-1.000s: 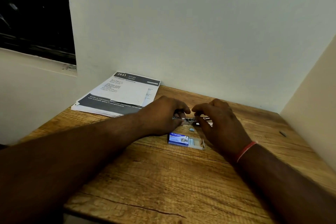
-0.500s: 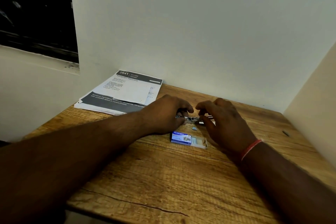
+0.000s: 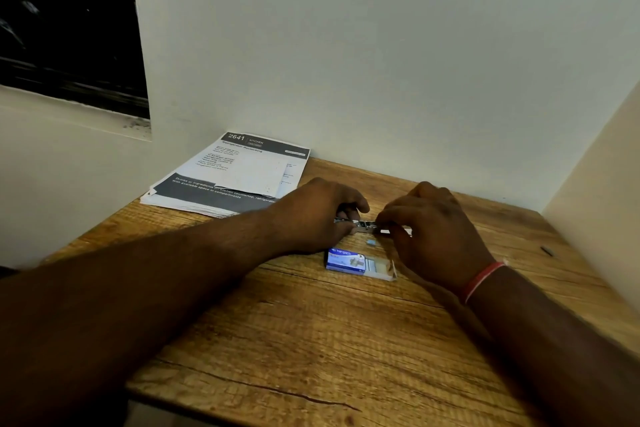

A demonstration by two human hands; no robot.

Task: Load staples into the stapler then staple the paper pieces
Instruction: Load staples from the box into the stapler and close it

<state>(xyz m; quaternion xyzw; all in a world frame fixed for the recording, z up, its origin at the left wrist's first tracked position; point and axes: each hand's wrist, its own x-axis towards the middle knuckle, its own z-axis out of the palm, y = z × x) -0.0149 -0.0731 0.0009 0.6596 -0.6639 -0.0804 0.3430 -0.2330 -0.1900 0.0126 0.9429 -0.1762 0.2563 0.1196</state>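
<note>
A small metal stapler [image 3: 363, 225] lies between my two hands near the back of the wooden table [image 3: 311, 340]. My left hand [image 3: 315, 215] grips its left end with curled fingers. My right hand [image 3: 429, 232] pinches its right end, where a pale strip shows at the fingertips; most of the stapler is hidden by both hands. A blue staple box [image 3: 348, 261] with its white tray slid out to the right lies just in front of the hands. A stack of printed paper sheets [image 3: 239, 173] lies at the back left against the wall.
A tiny light-blue scrap [image 3: 371, 242] lies between the stapler and the box. A small dark bit [image 3: 547, 250] lies near the right wall. Walls close the table at the back and right. A dark window opening [image 3: 65, 21] is at upper left.
Both hands stay on the stapler in almost the same place. The view has shifted slightly, and the right hand's fingers have closed in a little at the stapler's right end.
</note>
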